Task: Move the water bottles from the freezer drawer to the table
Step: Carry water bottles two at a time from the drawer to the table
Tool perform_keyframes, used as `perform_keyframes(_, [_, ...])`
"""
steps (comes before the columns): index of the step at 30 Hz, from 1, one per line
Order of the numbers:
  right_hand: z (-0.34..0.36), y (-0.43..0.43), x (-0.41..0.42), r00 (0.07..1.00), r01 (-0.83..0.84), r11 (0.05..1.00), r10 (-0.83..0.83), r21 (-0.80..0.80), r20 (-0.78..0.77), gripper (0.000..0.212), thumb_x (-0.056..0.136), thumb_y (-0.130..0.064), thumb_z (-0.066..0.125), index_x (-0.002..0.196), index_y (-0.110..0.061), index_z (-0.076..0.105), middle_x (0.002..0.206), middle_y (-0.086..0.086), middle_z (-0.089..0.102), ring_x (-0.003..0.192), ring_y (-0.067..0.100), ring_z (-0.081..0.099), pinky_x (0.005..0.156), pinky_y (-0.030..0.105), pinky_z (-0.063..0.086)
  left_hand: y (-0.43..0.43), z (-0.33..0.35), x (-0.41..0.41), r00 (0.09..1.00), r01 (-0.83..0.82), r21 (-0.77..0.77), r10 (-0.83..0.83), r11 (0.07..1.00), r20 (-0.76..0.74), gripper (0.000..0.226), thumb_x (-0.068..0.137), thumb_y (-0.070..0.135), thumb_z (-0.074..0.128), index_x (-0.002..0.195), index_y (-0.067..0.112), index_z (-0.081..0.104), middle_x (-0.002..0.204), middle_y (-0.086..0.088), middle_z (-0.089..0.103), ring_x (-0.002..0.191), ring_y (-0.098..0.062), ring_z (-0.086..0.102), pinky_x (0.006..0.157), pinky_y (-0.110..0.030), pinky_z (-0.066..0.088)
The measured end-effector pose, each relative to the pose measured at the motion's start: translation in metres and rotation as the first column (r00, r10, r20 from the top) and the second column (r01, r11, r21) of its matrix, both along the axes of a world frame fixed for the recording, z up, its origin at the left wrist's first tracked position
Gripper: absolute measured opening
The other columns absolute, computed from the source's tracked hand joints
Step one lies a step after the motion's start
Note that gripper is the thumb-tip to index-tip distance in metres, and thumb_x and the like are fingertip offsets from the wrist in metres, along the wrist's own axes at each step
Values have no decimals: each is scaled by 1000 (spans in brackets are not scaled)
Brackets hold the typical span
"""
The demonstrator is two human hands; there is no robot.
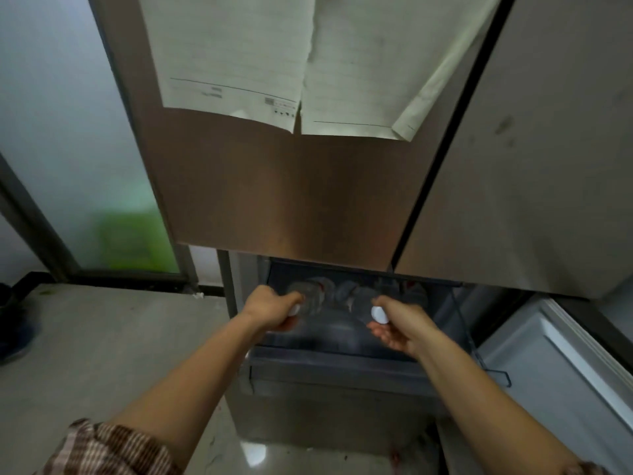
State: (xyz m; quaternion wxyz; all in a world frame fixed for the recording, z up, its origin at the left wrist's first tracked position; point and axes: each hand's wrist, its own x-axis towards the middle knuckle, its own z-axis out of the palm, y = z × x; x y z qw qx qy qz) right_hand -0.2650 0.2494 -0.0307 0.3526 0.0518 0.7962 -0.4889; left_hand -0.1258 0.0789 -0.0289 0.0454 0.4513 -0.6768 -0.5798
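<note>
Below the fridge door (281,186), the freezer drawer (342,368) holds water bottles (356,296), one clasped in each hand's grip: left hand (274,308), right hand (399,323).

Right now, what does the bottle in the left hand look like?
The water bottle is clear plastic, blurry, with a white cap pointing toward the person. It lies tilted over the open freezer drawer, among other bottles. The left hand has its grip closed around the neck, near the cap.
</note>
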Motion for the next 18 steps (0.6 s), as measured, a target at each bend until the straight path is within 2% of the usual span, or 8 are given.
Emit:
perform_keyframes(1, [8, 3, 10, 999, -25, 1000, 26, 18, -47, 29, 87, -27, 64, 87, 3, 62, 61, 14, 68, 39, 13, 55, 38, 16, 42, 0, 5, 9, 1000, -1, -22, 1, 1000, -10, 32, 80, 28, 70, 71, -2, 66, 64, -18, 70, 58, -26, 67, 69, -42, 61])
perform_keyframes(2, [15, 4, 19, 993, -47, 998, 51, 37, -109, 29, 87, -26, 64, 85, 3, 62, 65, 16, 69, 43, 16, 57, 41, 20, 46, -1, 11, 19, 1000, 1, -52, -2, 999, -14, 31, 81, 26, 70, 64, 1, 64, 55, -13, 67, 49, -20, 65, 57, -34, 60])
perform_keyframes(4, [27, 4, 38, 945, -68, 994, 91, 85, -315, 31, 86, -27, 63, 75, 2, 64, 67, 18, 70, 50, 23, 62, 53, 31, 55, 1, 26, 40, 1000, -9, -104, 7, 995, -14, 30, 83, 24, 68, 64, 1, 63, 49, -8, 65, 39, -12, 61, 41, -19, 50])
perform_keyframes(6, [40, 5, 60, 817, -69, 977, 173, 204, -550, 36, 83, -32, 62, 62, -4, 59, 66, 14, 67, 64, 31, 65, 62, 37, 55, 1, 39, 63, 998, -50, -104, 44, 993, -55, 30, 85, 22, 67, 80, -7, 68, 63, -14, 71, 45, -14, 66, 43, -18, 52])
perform_keyframes(8, [56, 3, 86, 684, -77, 958, 251, 275, -685, 36, 83, -32, 60, 59, -9, 48, 70, 11, 59, 73, 33, 61, 62, 34, 45, 2, 48, 91, 992, -92, -112, 81, 989, -99, 31, 84, 21, 67, 90, -9, 68, 67, -15, 71, 42, -12, 66, 41, -17, 51])
perform_keyframes(12, [89, -3, 147, 469, -149, 933, 357, 326, -808, 31, 87, -33, 55, 75, -6, 53, 81, 12, 58, 79, 33, 56, 62, 33, 38, 10, 62, 159, 971, -140, -143, 108, 980, -215, 26, 85, 17, 67, 86, -8, 67, 70, -15, 70, 43, -8, 65, 42, -17, 51])
perform_keyframes(15, [113, -10, 202, 283, -216, 895, 440, 391, -852, 29, 88, -34, 53, 80, -6, 53, 79, 10, 56, 75, 31, 53, 62, 33, 38, 10, 73, 218, 942, -207, -171, 149, 963, -302, 27, 84, 19, 67, 77, -8, 66, 69, -18, 71, 57, -18, 72, 51, -22, 56])
perform_keyframes(18, [135, -20, 259, 143, -311, 854, 475, 416, -868, 25, 89, -31, 54, 85, -7, 57, 80, 8, 60, 74, 28, 57, 62, 34, 45, 2, 88, 286, 909, -293, -223, 198, 930, -368, 29, 80, 19, 69, 62, -2, 62, 61, -17, 65, 56, -23, 71, 50, -25, 50])
